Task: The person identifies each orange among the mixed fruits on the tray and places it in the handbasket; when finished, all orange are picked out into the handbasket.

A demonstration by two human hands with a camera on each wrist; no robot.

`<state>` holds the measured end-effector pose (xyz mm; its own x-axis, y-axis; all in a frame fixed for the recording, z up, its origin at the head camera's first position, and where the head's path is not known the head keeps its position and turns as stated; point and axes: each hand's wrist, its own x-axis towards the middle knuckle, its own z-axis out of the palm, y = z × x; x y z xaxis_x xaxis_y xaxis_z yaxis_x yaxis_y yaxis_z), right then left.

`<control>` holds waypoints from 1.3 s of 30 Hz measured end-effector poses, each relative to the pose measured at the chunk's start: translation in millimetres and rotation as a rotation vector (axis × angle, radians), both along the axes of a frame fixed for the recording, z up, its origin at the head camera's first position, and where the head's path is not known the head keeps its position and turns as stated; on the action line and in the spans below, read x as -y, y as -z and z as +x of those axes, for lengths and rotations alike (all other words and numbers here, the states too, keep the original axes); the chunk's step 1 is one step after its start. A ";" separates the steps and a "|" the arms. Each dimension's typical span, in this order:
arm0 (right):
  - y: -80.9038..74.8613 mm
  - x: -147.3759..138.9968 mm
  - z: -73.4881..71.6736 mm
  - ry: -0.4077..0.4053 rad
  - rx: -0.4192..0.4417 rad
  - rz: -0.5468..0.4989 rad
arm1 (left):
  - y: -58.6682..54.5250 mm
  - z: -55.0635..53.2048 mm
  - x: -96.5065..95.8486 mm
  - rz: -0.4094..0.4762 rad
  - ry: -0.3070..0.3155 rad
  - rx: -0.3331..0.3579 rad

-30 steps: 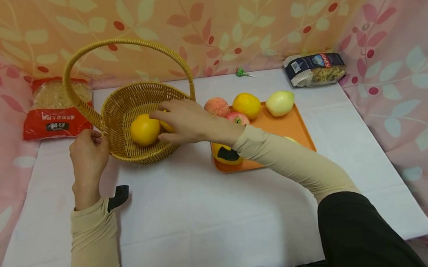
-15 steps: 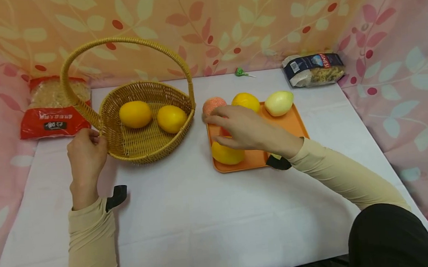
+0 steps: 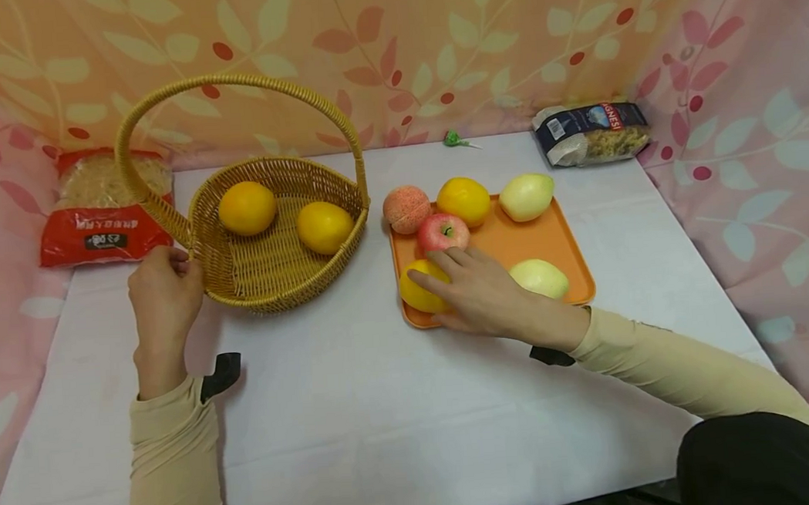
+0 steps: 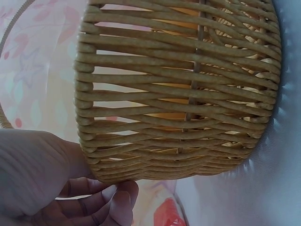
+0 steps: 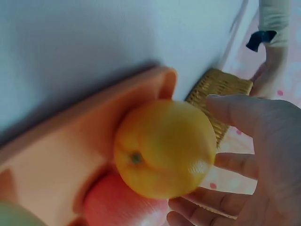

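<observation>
My left hand [image 3: 167,294] grips the rim at the left side of a woven basket [image 3: 263,276] with a tall arched handle. Two oranges sit inside, one at the left [image 3: 247,208] and one at the right [image 3: 325,227]. Over the near left corner of an orange tray [image 3: 508,242], my right hand [image 3: 487,298] is spread around another orange [image 3: 421,288]. In the right wrist view, the thumb is apart from that orange [image 5: 164,146], and the fingers are beside it, near a red apple [image 5: 122,202]. Whether the fingertips touch the fruit is hard to tell.
On the tray are a further orange [image 3: 464,201] and two pale green fruits [image 3: 528,196]; a rough pink peach-like fruit [image 3: 406,209] sits at its far left corner. A red bag [image 3: 106,217], a lollipop [image 3: 460,139] and a pasta bag [image 3: 592,133] lie along the back.
My right hand has left an orange in the basket and moved right to the tray, then nearer to the orange at its near corner. The left hand keeps holding the rim.
</observation>
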<state>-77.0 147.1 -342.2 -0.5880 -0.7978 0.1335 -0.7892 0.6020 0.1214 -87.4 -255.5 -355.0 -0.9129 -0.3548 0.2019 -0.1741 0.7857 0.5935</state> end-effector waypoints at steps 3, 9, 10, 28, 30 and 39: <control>5.7 1.5 1.5 -0.005 -0.025 -0.011 | -0.4 -0.8 0.5 0.004 -0.004 0.027; 11.0 5.2 1.7 0.018 -0.040 -0.028 | -0.7 -0.7 -0.5 0.003 -0.006 0.028; 11.0 6.0 1.5 0.023 -0.036 -0.021 | -0.6 -0.4 -0.8 0.003 -0.005 0.022; 15.4 7.3 1.2 0.028 -0.043 -0.034 | -1.1 0.3 0.6 0.005 -0.007 0.028; 16.0 7.3 1.0 0.028 -0.041 -0.040 | -1.1 0.5 0.7 0.006 -0.007 0.028; 15.0 5.3 1.1 0.008 -0.013 -0.068 | -0.8 0.1 1.8 0.007 -0.005 0.053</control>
<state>-75.9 141.8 -357.3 -0.5918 -0.7821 0.1951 -0.7832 0.6152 0.0902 -87.2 -257.3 -354.2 -0.9202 -0.3610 0.1513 -0.2095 0.7807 0.5888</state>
